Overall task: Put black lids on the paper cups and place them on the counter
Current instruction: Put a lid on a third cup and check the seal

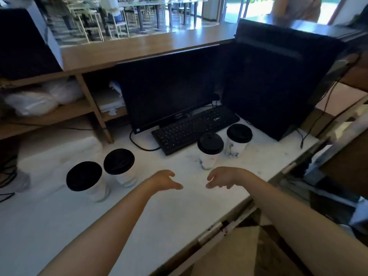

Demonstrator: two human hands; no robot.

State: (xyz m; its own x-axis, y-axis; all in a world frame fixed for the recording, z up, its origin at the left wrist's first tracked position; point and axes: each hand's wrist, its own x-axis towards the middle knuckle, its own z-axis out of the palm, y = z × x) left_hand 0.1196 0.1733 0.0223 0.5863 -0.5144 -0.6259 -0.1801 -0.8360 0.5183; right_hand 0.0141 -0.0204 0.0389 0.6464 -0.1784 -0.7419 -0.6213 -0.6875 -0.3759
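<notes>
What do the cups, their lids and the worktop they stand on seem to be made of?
The cups look like matte white paper with faint printed marks. The lids look like moulded black plastic: dull sheen, raised rim, and one shows a small sip hole. The worktop looks like polished white stone or a marble-look laminate, pale with faint grey veining; which one cannot be told.

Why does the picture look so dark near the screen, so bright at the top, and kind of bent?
Head view: daylight from the doorway washes out the top, leaving the monitor nearly black; the wide lens bows the counter edges; the cups and both hands, left hand and right hand, look slightly soft.
</notes>
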